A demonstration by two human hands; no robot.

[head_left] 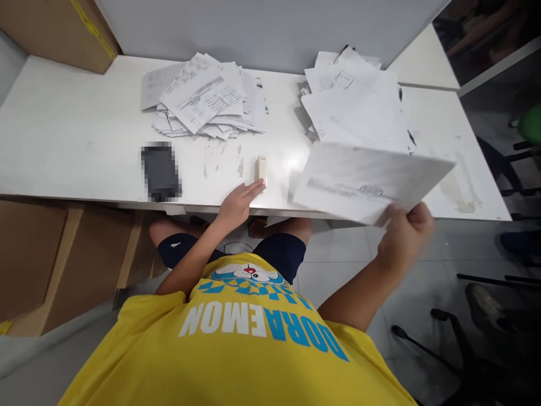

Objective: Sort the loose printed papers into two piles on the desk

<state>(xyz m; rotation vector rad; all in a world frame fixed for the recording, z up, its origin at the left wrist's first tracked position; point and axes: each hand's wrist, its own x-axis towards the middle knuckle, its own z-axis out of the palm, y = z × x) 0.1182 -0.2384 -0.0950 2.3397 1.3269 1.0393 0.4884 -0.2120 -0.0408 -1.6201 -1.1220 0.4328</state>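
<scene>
My right hand (403, 234) pinches the near edge of a white printed sheet of paper (338, 175), which it holds tilted above the right side of the table's front. A stamp-like dark mark shows on that sheet, and the hand is slightly blurred. With its index and middle fingers stretched out, my left hand (239, 206) rests its fingertips on the near end of a small cream oblong object (262, 166); its exact kind is unclear. Just beyond the held sheet lies a loose pile of papers (355, 113). Another messy pile of printed papers (207, 101) lies at the back, left of the middle.
A pixelated dark rectangular object (161, 172) lies on the white table (76, 141) to the left. Behind stands a grey panel (262, 34), with a cardboard box (59, 34) at the back left. Chair legs (452, 338) are on the floor at the right.
</scene>
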